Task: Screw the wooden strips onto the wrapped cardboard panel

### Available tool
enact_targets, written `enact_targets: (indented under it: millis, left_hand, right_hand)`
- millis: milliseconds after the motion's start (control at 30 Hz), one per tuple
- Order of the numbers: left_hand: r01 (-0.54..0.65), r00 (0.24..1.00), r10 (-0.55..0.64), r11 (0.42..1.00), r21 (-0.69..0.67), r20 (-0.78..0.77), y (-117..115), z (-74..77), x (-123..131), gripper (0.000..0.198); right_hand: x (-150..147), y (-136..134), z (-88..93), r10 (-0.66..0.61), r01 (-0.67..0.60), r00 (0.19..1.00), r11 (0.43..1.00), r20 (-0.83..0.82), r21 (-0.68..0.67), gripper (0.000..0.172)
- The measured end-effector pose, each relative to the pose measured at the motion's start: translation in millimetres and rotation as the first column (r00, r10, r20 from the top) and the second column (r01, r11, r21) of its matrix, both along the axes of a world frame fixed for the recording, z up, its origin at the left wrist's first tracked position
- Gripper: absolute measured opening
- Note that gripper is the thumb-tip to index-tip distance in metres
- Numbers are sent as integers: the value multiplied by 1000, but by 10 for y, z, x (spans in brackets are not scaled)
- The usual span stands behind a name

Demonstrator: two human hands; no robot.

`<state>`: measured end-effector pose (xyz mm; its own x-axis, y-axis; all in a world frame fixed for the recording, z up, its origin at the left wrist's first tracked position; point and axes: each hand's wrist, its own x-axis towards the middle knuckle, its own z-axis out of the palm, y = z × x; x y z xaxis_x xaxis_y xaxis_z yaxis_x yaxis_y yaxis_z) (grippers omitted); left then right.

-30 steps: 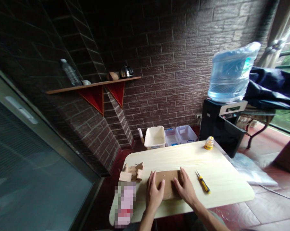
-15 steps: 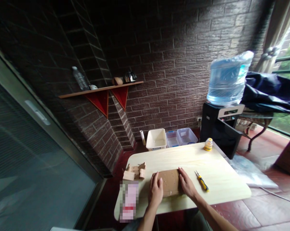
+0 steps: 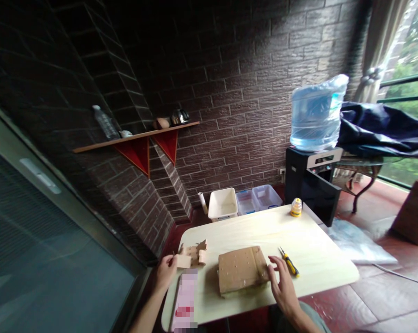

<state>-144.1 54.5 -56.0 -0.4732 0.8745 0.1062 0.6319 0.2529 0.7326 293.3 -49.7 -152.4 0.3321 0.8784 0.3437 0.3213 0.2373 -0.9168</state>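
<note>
Pale tabletop, brown brick wall behind. Cardboard box sits mid-table toward the near edge. Right hand is at its right end, fingers loosely curved and apart; can't tell if the tips touch. Left hand is at the left end of the wooden assembly, thumb and fingers close together; can't confirm a pinch. Yellow-black screwdriver lies just beyond the right hand, pink pack near the left.

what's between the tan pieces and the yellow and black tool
In the head view, the cardboard box lies between the tan pieces and the yellow and black tool; the right hand is there too, by the box.
</note>
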Motion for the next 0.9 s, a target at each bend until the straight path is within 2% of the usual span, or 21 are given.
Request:
enact_targets:
  millis: [67,167,400,600,733,800,900]
  left_hand:
    - [-51,999,51,997,-65,-1,101,1,-190,15]
    - [-77,997,79,985,-154,4,177,-69,-306,19]
    - [-13,998,28,966,-258,53,165,-360,-181,41]
    - [-8,992,35,977,-214,123,135,-508,-123,53]
    - [-12,981,41,989,-147,192,27,-445,-106,65]
    - [-12,973,39,993,-117,228,-48,-333,-78,71]
    - [1,961,16,998,-62,278,-162,-77,29,77]
  right_hand:
    - [-29,26,-3,-21,20,1000,999,-14,-27,44]
    - [-75,74,-36,-33,31,999,998,-34,-59,43]
    - [-180,187,-145,-6,6,1000,995,-8,-103,39]
    - [-208,222,-242,42,-41,999,993,5,-108,39]
    - [-203,243,-264,15,-23,998,992,-63,-126,42]
    - [-204,253,-253,-22,16,998,993,-54,-116,44]
    - [-208,226,-189,-75,73,997,995,-20,-71,47]
